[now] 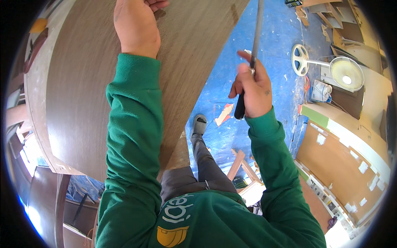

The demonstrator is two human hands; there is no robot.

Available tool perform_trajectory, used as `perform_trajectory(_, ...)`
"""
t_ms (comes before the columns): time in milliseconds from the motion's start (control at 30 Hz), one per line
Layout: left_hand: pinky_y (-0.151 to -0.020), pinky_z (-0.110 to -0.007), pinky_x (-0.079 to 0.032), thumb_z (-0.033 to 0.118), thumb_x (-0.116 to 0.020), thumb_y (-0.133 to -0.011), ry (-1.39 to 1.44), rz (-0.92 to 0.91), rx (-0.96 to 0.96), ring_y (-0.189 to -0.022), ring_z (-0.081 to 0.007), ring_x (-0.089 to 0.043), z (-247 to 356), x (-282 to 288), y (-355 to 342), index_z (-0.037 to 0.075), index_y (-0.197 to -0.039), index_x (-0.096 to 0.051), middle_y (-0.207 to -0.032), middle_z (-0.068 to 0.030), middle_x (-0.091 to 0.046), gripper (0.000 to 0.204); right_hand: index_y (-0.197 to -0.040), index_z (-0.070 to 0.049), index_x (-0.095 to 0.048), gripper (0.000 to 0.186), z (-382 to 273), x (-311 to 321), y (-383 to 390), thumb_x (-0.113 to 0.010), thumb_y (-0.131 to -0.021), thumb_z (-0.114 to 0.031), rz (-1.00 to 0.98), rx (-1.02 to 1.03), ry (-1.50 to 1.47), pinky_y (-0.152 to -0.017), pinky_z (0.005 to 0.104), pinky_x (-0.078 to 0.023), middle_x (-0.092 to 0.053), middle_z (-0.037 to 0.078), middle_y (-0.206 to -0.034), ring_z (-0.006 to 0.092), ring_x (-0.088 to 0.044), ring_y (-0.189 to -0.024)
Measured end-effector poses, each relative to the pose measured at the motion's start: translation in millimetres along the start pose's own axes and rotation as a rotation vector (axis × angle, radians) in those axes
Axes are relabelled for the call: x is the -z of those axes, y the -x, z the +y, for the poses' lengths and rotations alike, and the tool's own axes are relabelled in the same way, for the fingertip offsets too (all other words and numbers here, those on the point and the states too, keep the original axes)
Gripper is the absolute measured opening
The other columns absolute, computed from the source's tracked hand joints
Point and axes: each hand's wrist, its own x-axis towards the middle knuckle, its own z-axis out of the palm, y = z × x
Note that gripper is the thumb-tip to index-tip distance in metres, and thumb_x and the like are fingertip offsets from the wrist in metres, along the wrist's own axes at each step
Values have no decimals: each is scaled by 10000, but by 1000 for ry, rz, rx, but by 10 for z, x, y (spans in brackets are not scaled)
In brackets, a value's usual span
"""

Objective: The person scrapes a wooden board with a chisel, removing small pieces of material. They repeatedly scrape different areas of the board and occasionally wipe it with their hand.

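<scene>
In my right hand [255, 89] is a long metal file [258, 33] with a black handle [239, 106]. Its narrow grey blade points away from me and runs out of view at the top edge. My thumb lies along the top of the handle, and the index finger is partly stretched out. A large brown wood-grain panel [194, 45] spreads out on the left. Over its far part is my left hand [138, 31], cut off by the upper edge. Only a few bent fingers of it show, so its grip is hidden.
Blue sheeting [223, 82] covers the floor, with scraps [224, 114] on it. A white fan [346, 73] is at the right, near a white bucket [321, 91]. A patched brown board [343, 165] lies at the lower right. Wooden pieces [244, 165] lie near my legs.
</scene>
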Motion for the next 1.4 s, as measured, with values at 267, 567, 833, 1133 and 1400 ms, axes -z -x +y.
perform_trajectory(267,-682,-264,-466,408,-508,-1074,0,-35,-88,-729,-142,-597,-9,25,-6,-9,-1206,-612,-787,-44,-607,449,-1107,-1,-563,165,60,106,518,-643,-985,-78,-83,-14,146,-606,272,-515,-605,39,-797,127,-624,-647)
perform_trajectory(567,-613,-255,-451,423,-535,-1052,-17,-11,-45,-668,-124,-594,4,43,-39,37,-1092,-633,-750,-36,-616,400,-1465,15,-497,423,262,130,1011,-515,-1067,-128,-275,-31,388,-623,249,-499,-604,34,-803,82,-591,-683)
perform_trajectory(833,-597,-253,-451,381,-553,-1050,77,-9,-48,-630,-117,-582,-21,31,-71,59,-1006,-635,-709,-23,-605,335,-1574,-72,-420,592,308,134,998,-581,-1009,-8,-272,131,455,-615,271,-485,-603,41,-908,101,-530,-687)
perform_trajectory(1133,-607,-252,-448,359,-549,-1056,142,-23,-37,-634,-110,-572,-63,54,-110,68,-962,-624,-702,-17,-600,316,-1505,-100,-534,656,339,305,1310,-645,-893,109,-411,349,823,-607,321,-467,-516,93,-792,202,-515,-660)
perform_trajectory(1400,-640,-274,-463,372,-550,-1051,58,21,-40,-648,-119,-559,-52,34,-81,70,-866,-601,-710,-34,-618,358,-1513,-77,-517,622,272,17,773,-584,-926,117,-379,467,915,-674,320,-490,-584,138,-814,243,-559,-690)
